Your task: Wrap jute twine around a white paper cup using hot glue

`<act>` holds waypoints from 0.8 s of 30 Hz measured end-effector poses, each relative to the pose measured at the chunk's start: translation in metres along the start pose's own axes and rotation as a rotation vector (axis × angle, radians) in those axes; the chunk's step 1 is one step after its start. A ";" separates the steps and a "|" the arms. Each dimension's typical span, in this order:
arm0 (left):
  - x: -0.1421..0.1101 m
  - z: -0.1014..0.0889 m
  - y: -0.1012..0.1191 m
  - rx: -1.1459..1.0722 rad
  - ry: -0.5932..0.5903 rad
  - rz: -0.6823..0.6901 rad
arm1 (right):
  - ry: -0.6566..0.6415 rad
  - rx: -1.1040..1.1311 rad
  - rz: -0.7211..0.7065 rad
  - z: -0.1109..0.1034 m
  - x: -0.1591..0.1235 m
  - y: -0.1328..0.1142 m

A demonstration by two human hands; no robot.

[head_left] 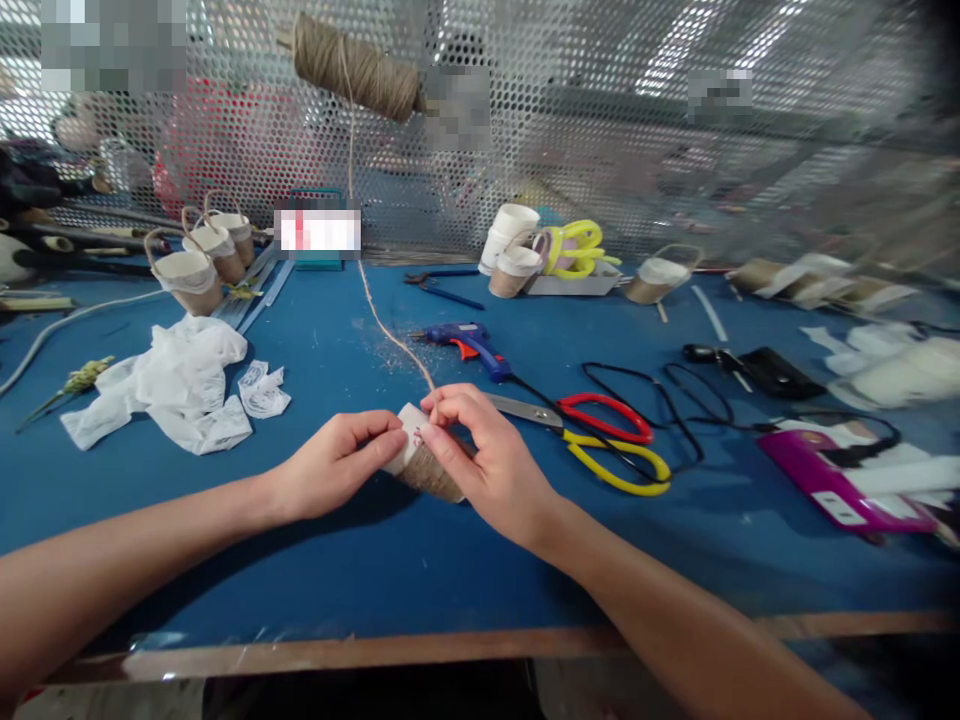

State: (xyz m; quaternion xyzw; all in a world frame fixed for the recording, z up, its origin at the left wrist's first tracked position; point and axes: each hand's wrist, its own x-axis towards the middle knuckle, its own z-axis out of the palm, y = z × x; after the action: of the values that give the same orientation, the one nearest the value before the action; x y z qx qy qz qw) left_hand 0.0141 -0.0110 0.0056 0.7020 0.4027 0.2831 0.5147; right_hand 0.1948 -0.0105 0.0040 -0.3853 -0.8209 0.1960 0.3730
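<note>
Over the near middle of the table, a small white cup (433, 472) partly wrapped in brown twine lies tilted between my hands. My left hand (335, 462) pinches its white rim from the left, thumb and fingers closed. My right hand (495, 462) is closed round the cup's right side, and its fingertips press the twine (397, 343) against it. From there the strand runs up to a twine spool (356, 68) hung at the mesh. Small reddish marks show on the white part. My fingers hide much of the cup.
A blue glue gun (469, 343) and red-and-yellow scissors (600, 430) lie close to my right hand. White lace (176, 385) lies to the left. Finished-looking handled cups (191, 280) stand at back left; pliers (446, 285) lie further back. A black cord (660, 400) loops at right.
</note>
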 end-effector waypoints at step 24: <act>-0.002 0.005 0.007 -0.073 -0.019 -0.087 | -0.004 -0.081 -0.081 0.008 -0.003 -0.004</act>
State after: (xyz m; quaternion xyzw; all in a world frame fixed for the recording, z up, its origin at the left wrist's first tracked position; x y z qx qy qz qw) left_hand 0.0192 -0.0160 0.0106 0.6672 0.4173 0.2684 0.5555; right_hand 0.1881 -0.0158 0.0005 -0.3662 -0.8439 0.1481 0.3632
